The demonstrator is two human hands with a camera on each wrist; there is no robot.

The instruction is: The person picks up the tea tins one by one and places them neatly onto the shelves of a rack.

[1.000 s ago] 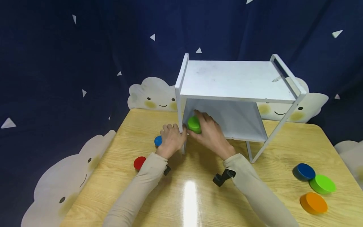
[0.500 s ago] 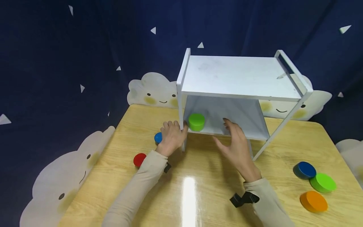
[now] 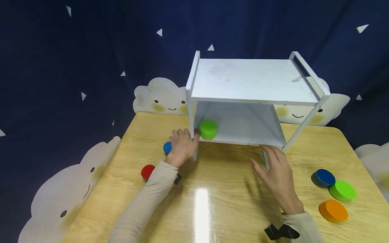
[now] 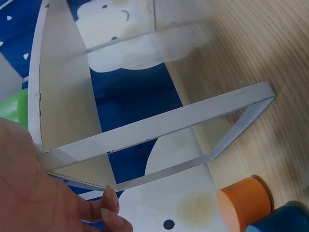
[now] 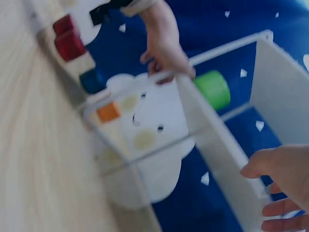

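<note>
A small white two-tier shelf (image 3: pixel 252 81) stands on the wooden table. My left hand (image 3: pixel 183 145) grips its front left post at the height of the lower tier, thumb on the inner side. On that tier, in the left corner, sits a green round block (image 3: pixel 208 129). My right hand (image 3: pixel 276 175) holds nothing; its fingers are spread, with fingertips right at the lower tier's front edge near the right post. In the right wrist view its thumb (image 5: pixel 260 163) overlaps the board's edge. The left wrist view shows the left hand (image 4: pixel 38 183) at the post.
Right of the shelf lie a dark blue block (image 3: pixel 323 178), a light green one (image 3: pixel 342 190) and an orange one (image 3: pixel 333 211). Left of it are a blue block (image 3: pixel 167 147) and a red one (image 3: pixel 148 171), partly hidden by the left arm. A dark blue curtain (image 3: pixel 249 30) hangs behind.
My right hand has let go of the green block on the lower tier and moved right and toward me. The left hand keeps its grip on the post.
</note>
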